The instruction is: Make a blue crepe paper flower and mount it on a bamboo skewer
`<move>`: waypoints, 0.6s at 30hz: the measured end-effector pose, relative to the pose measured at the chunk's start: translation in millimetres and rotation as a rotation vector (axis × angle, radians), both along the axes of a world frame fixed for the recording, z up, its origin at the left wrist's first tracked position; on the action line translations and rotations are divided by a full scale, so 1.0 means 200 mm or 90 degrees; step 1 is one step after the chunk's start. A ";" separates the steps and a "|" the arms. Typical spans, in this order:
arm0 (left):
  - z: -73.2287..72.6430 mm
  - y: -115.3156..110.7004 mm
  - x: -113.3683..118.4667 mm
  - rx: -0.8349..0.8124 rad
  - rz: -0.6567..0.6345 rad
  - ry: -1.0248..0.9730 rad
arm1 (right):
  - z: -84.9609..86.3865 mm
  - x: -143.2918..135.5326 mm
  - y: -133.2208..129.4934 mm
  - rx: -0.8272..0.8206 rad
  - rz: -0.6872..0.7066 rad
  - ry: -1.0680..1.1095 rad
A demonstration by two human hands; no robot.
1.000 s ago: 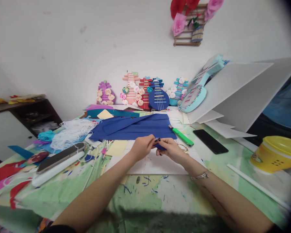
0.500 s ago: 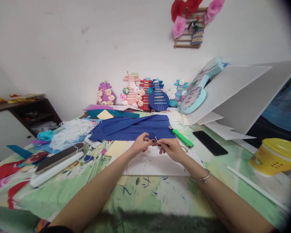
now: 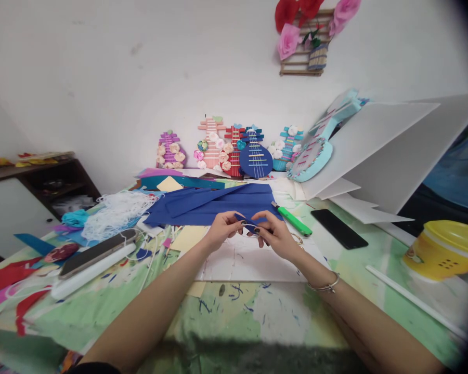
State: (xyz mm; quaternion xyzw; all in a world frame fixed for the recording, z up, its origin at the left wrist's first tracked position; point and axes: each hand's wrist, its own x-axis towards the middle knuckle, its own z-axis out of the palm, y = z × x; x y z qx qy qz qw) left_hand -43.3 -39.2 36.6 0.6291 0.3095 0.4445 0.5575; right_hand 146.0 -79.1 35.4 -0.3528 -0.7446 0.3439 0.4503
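Strip opens up between 2 hands

And there it is, the strip, blue and slim, stretched at a slant between the fingertips above the board! Just 0.5 seconds ago it barely peeked past the fingers, and now a longer run of it shows. A thin white line appears along it; too small to call as edge or cord. My reading: the strip is being turned or straightened, so this is shaping work in mid-air, with nothing laid down yet.

The left hand pinches the near-left end, thumb on top. The right hand grasps the other end, its forefinger raised and arched higher than 0.5 seconds ago, which looks like a change of grip rather than a letting go. So it's 2 hands on 1 strip.

Underneath, the white board lies flat on the cloth. Just behind the hands, the sheet, blue too, spreads wide. Right of that, the green cutter lies loose, then the phone, then the yellow tub. Over on the left, a heap of white string; at the back, the blue lute stands by the wall, all of these unmoved
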 end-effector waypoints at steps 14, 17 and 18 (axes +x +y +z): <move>0.02 -0.03 0.02 0.030 0.042 0.005 | 0.00 0.03 0.04 0.082 -0.104 -0.149; 0.01 -0.02 0.03 0.041 0.041 0.018 | 0.00 0.03 0.04 0.087 -0.106 -0.166; 0.01 -0.02 0.03 0.049 0.041 0.026 | 0.00 0.03 0.04 0.086 -0.107 -0.169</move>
